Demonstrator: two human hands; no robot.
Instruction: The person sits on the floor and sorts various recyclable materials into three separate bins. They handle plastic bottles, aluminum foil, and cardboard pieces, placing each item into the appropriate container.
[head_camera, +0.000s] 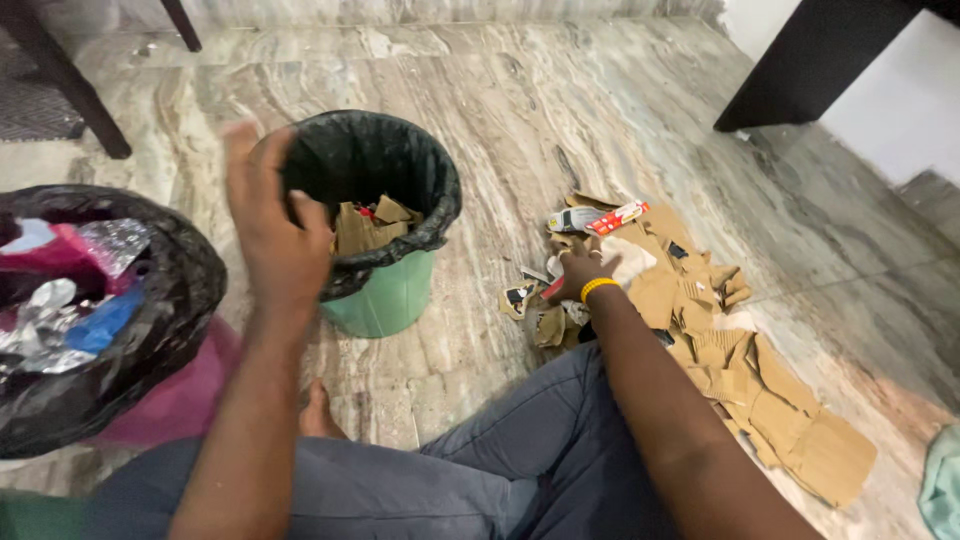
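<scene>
The right hand (580, 272), a yellow band at its wrist, rests fingers-down on a heap of torn brown cardboard scraps (720, 350) spread across the grey veined marble floor (560, 110). Its fingers curl into the near end of the heap, but I cannot tell whether they have closed on a piece. Just beyond the fingertips lies a small flat red-and-white packet (600, 218), and further scraps trail away behind the wrist along the floor.

Across from that hand, the left hand (272, 225) hangs open and empty, fingers loosely spread, in front of the rim of a green plastic bin lined with a black bag (385, 290). Brown cardboard pieces already lie inside the bin, just past the thumb. Behind the left forearm stands a second black-bagged bin (170, 300) on a pink base, filled with crumpled foil and coloured wrappers.
</scene>
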